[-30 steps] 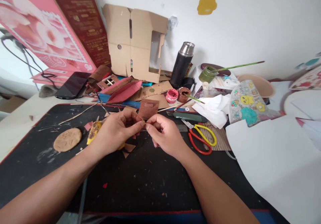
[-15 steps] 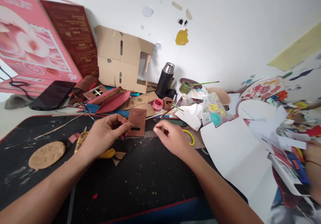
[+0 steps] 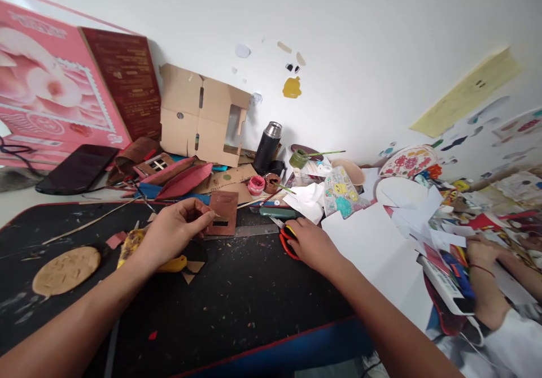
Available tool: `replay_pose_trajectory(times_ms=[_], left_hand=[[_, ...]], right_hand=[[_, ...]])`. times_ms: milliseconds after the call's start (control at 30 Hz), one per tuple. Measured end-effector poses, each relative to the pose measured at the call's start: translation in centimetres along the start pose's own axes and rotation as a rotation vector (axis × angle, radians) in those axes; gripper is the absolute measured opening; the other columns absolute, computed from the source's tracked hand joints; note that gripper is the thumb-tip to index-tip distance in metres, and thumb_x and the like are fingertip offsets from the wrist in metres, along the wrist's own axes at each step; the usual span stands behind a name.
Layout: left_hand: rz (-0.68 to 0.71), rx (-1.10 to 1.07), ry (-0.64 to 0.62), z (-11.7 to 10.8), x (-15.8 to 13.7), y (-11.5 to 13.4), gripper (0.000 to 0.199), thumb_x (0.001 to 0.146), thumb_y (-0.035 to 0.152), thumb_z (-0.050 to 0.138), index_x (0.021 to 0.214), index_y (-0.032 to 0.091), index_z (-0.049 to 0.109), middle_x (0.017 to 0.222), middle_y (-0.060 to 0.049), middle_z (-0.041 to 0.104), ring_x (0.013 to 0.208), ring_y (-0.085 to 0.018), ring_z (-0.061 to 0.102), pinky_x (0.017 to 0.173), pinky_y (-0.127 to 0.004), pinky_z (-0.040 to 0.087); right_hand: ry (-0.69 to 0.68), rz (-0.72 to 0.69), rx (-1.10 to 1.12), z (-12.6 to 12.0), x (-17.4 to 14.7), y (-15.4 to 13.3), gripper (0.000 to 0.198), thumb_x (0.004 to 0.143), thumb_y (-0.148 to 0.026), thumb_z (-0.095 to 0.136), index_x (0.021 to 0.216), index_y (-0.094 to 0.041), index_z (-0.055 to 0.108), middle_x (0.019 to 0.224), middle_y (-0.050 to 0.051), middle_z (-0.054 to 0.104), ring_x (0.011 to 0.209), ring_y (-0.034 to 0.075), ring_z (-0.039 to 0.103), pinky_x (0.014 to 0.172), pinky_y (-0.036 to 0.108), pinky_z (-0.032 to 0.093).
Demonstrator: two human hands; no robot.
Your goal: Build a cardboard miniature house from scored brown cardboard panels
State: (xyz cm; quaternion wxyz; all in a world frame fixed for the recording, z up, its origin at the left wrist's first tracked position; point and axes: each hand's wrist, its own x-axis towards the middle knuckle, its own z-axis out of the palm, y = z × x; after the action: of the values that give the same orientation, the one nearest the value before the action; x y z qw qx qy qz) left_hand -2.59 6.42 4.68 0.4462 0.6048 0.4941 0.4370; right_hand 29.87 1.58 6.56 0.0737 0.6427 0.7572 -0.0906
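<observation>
My right hand (image 3: 313,245) is closed over the handles of a pair of scissors (image 3: 289,248) with red and yellow grips, whose blades point up and left. My left hand (image 3: 175,231) is pinched; a thin pale sliver seems to show at its fingertips, too small to name. Just beyond those fingers lies a brown cardboard panel (image 3: 226,203) with a dark rectangular slot. A clear ruler (image 3: 258,230) rests to the right of the panel. A yellow-handled tool (image 3: 174,264) is partly hidden under my left forearm.
Behind the black mat (image 3: 237,310) stand a black thermos (image 3: 267,149), a red paint pot (image 3: 256,185), a green paint jar (image 3: 298,159) and a cardboard sheet (image 3: 215,115). An oval brown piece (image 3: 68,270) lies left. Another person's hand (image 3: 483,253) is among clutter at right.
My right hand has moved right and down and taken hold of the scissors, which its earlier position partly hid. My left hand keeps its pinch near the panel. The view has shifted right.
</observation>
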Motion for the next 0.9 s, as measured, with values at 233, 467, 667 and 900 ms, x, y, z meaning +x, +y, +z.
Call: replay_pose_trajectory(times_ms=[233,467,667,900], left_hand=[[-0.004,-0.032,0.003,0.4,-0.5,1.4,0.04,0.07,0.061,0.082,0.066,0.024,0.068,0.055,0.0,0.064,0.047,-0.017,0.054,0.049,-0.028,0.046],[0.03,-0.01,0.001,0.3,-0.6,1.3,0.04,0.073,0.06,0.081,0.066,0.024,0.067,0.057,0.0,0.064,0.048,-0.017,0.055,0.052,-0.029,0.047],[-0.049,-0.165,-0.025,0.3,-0.4,1.8,0.045,0.068,0.062,0.087,0.065,0.023,0.065,0.057,0.0,0.064,0.047,-0.016,0.055,0.05,-0.029,0.049],[-0.086,-0.282,0.029,0.3,-0.1,1.5,0.036,0.069,0.05,0.088,0.065,0.023,0.064,0.056,-0.001,0.065,0.047,-0.015,0.055,0.05,-0.028,0.05]], right_hand=[[0.036,0.007,0.227,0.5,0.1,0.8,0.032,0.09,-0.019,0.069,0.123,-0.019,0.069,0.116,0.011,0.073,0.098,0.023,0.068,0.083,0.032,0.046],[-0.106,0.161,1.109,0.0,-0.7,2.2,0.037,0.087,-0.045,0.076,0.11,-0.018,0.064,0.087,0.0,0.068,0.059,0.011,0.057,0.053,0.024,0.042],[-0.129,0.167,1.517,-0.1,-3.8,0.9,0.054,0.083,-0.06,0.085,0.106,-0.018,0.063,0.073,-0.004,0.062,0.044,0.005,0.04,0.044,0.021,0.029],[0.061,-0.123,1.905,2.6,-4.9,-2.7,0.074,0.079,-0.085,0.072,0.122,-0.025,0.068,0.076,-0.002,0.058,0.038,0.005,0.027,0.034,0.024,0.023]])
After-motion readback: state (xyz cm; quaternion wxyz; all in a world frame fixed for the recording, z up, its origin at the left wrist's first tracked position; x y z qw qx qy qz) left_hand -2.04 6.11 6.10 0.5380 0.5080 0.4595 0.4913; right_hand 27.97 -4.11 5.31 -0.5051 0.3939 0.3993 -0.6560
